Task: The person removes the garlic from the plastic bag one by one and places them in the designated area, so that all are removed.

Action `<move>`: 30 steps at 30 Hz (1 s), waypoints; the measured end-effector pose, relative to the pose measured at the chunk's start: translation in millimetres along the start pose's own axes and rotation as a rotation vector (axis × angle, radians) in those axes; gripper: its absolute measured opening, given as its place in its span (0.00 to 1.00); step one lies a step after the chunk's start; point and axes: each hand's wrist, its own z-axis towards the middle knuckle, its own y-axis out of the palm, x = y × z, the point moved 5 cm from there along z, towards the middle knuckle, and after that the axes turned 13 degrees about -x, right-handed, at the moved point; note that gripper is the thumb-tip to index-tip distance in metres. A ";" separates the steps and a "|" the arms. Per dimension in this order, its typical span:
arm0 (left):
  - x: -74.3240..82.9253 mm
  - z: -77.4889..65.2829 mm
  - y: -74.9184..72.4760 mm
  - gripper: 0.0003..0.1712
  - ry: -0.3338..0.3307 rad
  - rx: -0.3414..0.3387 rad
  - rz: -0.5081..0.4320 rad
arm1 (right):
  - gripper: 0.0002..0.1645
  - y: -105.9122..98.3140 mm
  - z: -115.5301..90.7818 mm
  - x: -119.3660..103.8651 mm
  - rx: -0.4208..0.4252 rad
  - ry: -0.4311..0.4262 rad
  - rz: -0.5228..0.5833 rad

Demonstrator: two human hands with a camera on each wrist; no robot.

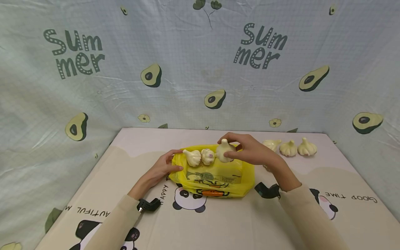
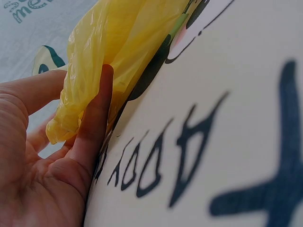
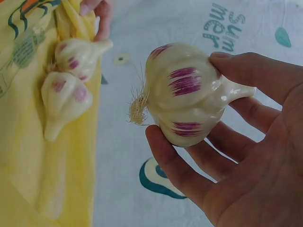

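Head, garlic bulb [image 1: 222, 151]: your right hand [image 1: 250, 149] is gripping it near centre, stem up, overlapping the yellow bag's [image 1: 248, 177] upper right;
Left wrist, bag edge [image 2: 78, 101]: your left hand [image 2: 52, 182] is pinching it, upper left;
Right wrist, roots [image 3: 138, 109]: they're pointing left, bagward.

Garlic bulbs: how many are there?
6 clearly visible: two bulbs in the yellow bag, one in the right hand, three on the table at right. Another may be hidden behind the right forearm.
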 end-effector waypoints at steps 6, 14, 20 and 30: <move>0.6 0.4 0.3 0.43 -0.002 0.001 -0.006 | 0.21 -7.6 -15.9 9.3 0.040 0.004 0.007; -0.7 0.4 -1.0 0.43 -0.005 0.005 0.004 | 0.20 -14.5 -37.7 23.2 0.083 0.054 0.003; -0.6 0.7 -0.8 0.43 -0.008 0.006 0.005 | 0.17 -19.7 -54.4 34.0 0.108 0.076 0.037; -0.6 0.1 -0.8 0.43 -0.023 0.016 0.009 | 0.17 -29.5 -78.5 49.8 0.148 0.107 0.023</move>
